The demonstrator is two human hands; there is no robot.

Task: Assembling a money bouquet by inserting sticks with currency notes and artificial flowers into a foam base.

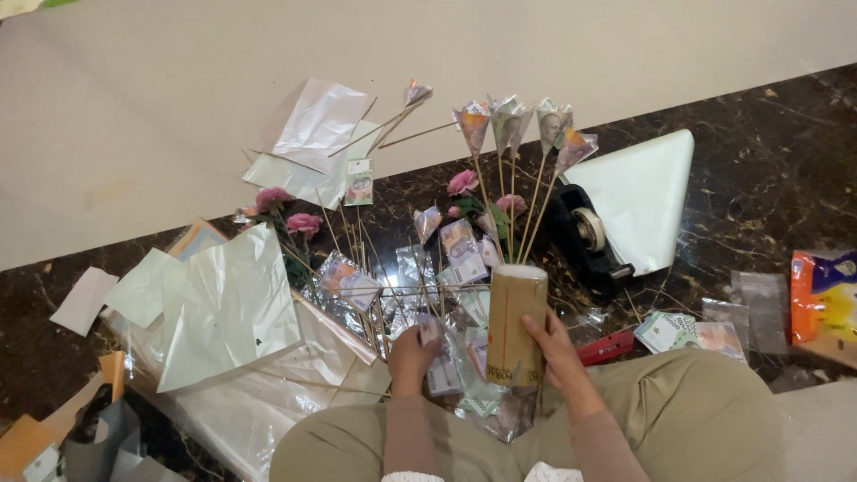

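My right hand (555, 348) grips a tan cardboard tube (514, 321) that stands upright between my knees. Several thin wooden sticks (527, 219) rise out of its top, each tipped with a banknote folded into a cone (509, 120). My left hand (412, 354) is just to the left of the tube, fingers closed on a banknote wrapped in clear plastic (441, 370). More wrapped banknotes on sticks (346, 281) lie on the dark marble floor in front of both hands.
A black tape dispenser (585, 236) and a pale folded paper sheet (644, 192) lie right of the sticks. Pink artificial flowers (286, 210), light wrapping sheets (223, 308), a red cutter (605, 348), loose banknotes (687, 330) and an orange packet (821, 295) surround me.
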